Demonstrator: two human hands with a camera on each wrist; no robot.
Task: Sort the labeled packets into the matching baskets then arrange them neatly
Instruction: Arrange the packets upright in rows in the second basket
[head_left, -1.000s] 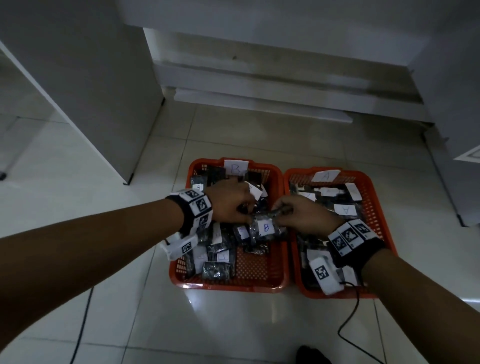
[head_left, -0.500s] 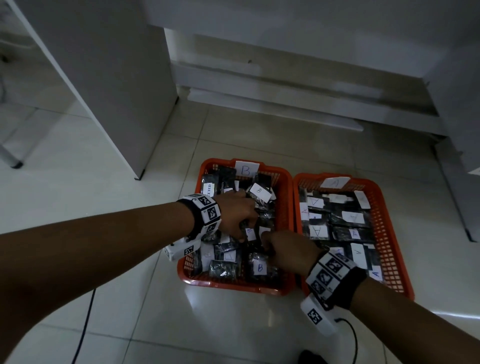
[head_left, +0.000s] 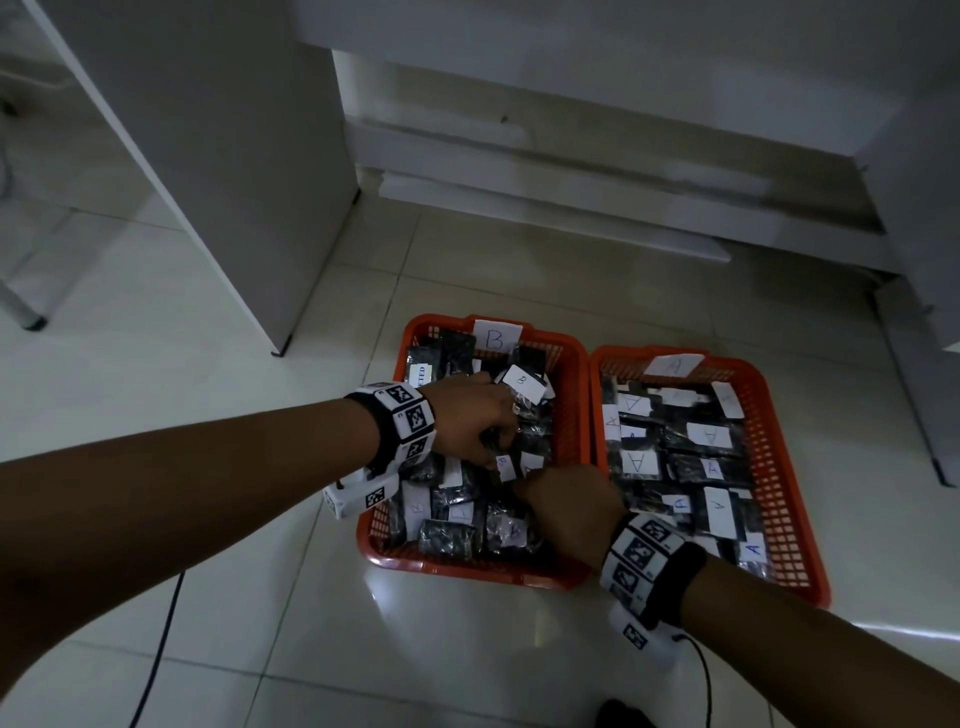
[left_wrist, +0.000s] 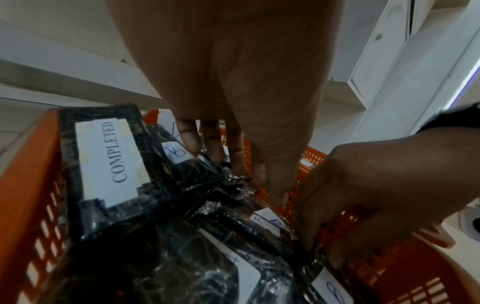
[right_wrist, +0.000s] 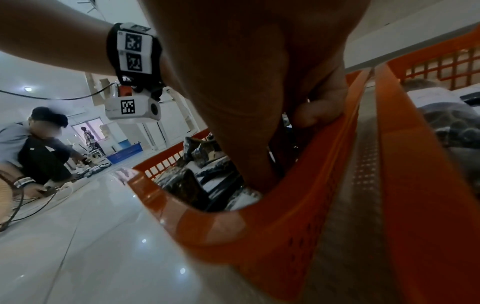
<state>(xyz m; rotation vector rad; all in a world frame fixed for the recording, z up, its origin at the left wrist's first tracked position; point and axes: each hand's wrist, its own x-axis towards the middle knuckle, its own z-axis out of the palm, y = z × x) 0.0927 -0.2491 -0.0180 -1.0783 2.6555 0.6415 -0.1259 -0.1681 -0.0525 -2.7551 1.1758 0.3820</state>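
1. Standing beside the person: both hands are down in the B basket (head_left: 570, 358), which sits touching the A basket (head_left: 769, 415) on the tiled floor (head_left: 208, 322).
2. Change vs. a second ago: right hand (head_left: 571, 512) was over the seam btwn baskets w/ a B-labelled packet; it now sits at the near right corner of the B basket. Judgement: that packet has been delivered to its matching basket.
3. Left hand (head_left: 467, 421): fingers extended, tips pressing on the wrapped packets (left_wrist: 182, 205) mid-basket; no closed grasp seen.
4. Right hand: fingers curled down among packets by the basket wall; whether they pinch one, cannot tell.
5. A basket: packets lie flat, A labels up, fairly orderly. B basket: packets heaped, overlapping, one marked COMPLETED (left_wrist: 109, 162).
6. Judgement: sorting near done; B side needs tidying.
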